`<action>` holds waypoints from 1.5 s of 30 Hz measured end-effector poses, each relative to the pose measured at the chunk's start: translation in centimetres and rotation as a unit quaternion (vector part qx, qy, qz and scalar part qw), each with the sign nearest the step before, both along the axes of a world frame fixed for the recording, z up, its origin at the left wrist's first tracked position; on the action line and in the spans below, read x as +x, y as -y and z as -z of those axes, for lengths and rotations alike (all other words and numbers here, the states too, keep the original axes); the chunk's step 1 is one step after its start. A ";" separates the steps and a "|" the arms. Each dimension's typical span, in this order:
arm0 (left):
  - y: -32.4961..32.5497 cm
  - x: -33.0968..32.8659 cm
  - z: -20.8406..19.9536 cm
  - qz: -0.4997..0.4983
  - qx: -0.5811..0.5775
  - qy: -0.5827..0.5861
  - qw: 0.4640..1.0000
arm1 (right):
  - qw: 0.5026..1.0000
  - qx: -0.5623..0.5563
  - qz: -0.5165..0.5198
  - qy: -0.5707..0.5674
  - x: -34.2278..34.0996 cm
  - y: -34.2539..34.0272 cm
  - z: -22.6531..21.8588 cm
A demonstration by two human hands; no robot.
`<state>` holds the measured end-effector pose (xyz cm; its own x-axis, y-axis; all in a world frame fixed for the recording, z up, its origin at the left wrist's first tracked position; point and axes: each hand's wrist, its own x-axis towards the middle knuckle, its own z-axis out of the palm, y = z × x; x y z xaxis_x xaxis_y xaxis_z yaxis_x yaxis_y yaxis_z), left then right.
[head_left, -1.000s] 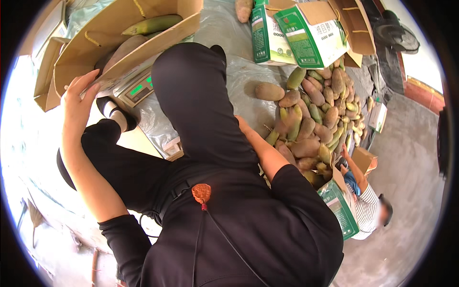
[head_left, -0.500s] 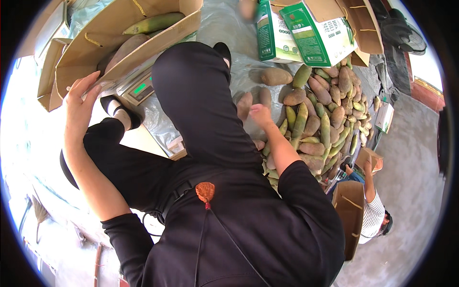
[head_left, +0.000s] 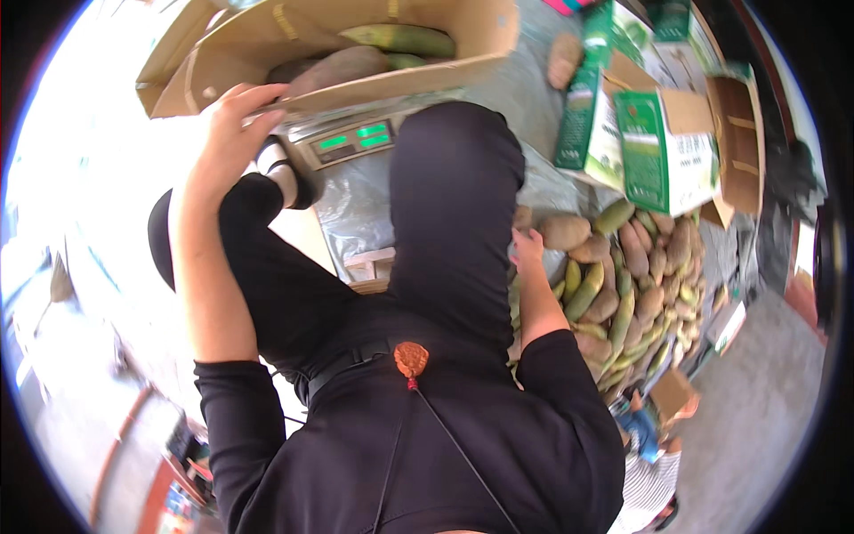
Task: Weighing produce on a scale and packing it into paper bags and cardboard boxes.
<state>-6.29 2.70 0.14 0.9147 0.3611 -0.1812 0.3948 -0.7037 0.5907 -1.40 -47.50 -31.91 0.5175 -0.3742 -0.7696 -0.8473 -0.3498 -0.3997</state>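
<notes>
My left hand (head_left: 233, 125) grips the near edge of an open cardboard box (head_left: 391, 84), its fingers and thumb on either side of the edge. Inside lie several long radishes, among them a green one (head_left: 405, 38) and a muddy brown one (head_left: 342, 69). The box sits over a scale with a lit green display (head_left: 354, 139). Beside my right knee, my right hand (head_left: 527, 249) is down at the near side of a radish pile (head_left: 645, 285). My knee partly hides its fingers, so their grip cannot be made out. A brown radish (head_left: 564, 232) lies close by.
Green and white cartons (head_left: 645, 147) stand beyond the pile, with an open brown box (head_left: 740, 142) beside them. A lone radish (head_left: 564, 60) lies on the plastic sheet (head_left: 534, 111). At the lower right, a person in a striped top (head_left: 648, 489) is near a small cardboard box (head_left: 673, 393).
The view has swung left, so the box, scale and pile appear farther right. My left hand keeps to the box's edge. My right hand has become partly hidden behind my knee.
</notes>
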 end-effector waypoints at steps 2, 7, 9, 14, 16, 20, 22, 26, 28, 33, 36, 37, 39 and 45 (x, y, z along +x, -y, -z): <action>0.3 0.3 0.1 -0.014 -0.001 -0.004 1.000 | 0.999 0.047 0.021 -0.003 0.9 1.0 1.6; 0.2 -0.1 0.2 -0.016 0.067 0.000 0.998 | 0.991 0.098 0.055 -0.067 0.7 0.1 5.0; 0.3 -0.1 0.2 -0.018 0.065 0.017 0.998 | 0.978 0.169 0.116 0.028 0.7 0.8 6.6; 0.8 0.5 0.0 0.001 0.078 0.037 0.996 | 0.985 0.154 0.050 0.063 2.1 3.6 7.6; 0.9 0.3 -0.3 -0.008 0.089 0.013 0.996 | 0.975 0.202 0.049 0.083 2.7 1.9 5.0; 0.8 -0.5 -1.0 -0.017 0.094 0.005 0.995 | 0.964 0.211 -0.001 0.162 6.2 -2.4 -4.8; 0.9 -0.4 -0.9 -0.013 0.079 0.026 0.996 | 0.956 0.134 -0.086 0.248 9.5 -4.5 -9.4; 0.8 -0.4 -0.7 -0.007 0.078 0.025 0.997 | 0.846 0.209 -0.201 0.448 15.5 -10.9 -20.9; 0.5 -0.7 -0.5 0.006 0.072 0.036 0.997 | 0.799 0.255 -0.234 0.491 16.7 -15.5 -27.5; 0.6 -0.3 -0.5 -0.002 0.053 0.023 0.998 | 0.706 0.358 -0.310 0.526 18.9 -22.9 -33.9; 0.5 0.1 -0.7 0.004 0.039 0.017 0.999 | 0.698 0.369 -0.352 0.503 18.8 -25.9 -33.1; 0.5 -0.1 -1.0 -0.007 0.031 0.001 0.999 | 0.697 0.336 -0.382 0.505 18.8 -26.6 -32.2; 0.3 -0.4 -1.0 0.009 0.027 0.007 1.000 | 0.686 0.262 -0.429 0.526 17.8 -27.1 -31.4; 0.0 -0.2 -1.0 0.026 -0.001 -0.004 1.000 | 0.754 0.248 -0.323 0.515 17.2 -19.0 -26.7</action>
<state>-6.51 2.71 1.10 0.9306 0.3134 -0.1893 0.3629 -0.7214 0.5898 15.76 -28.49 -5.18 0.8873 0.4146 0.2019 0.2848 -0.1482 -0.9471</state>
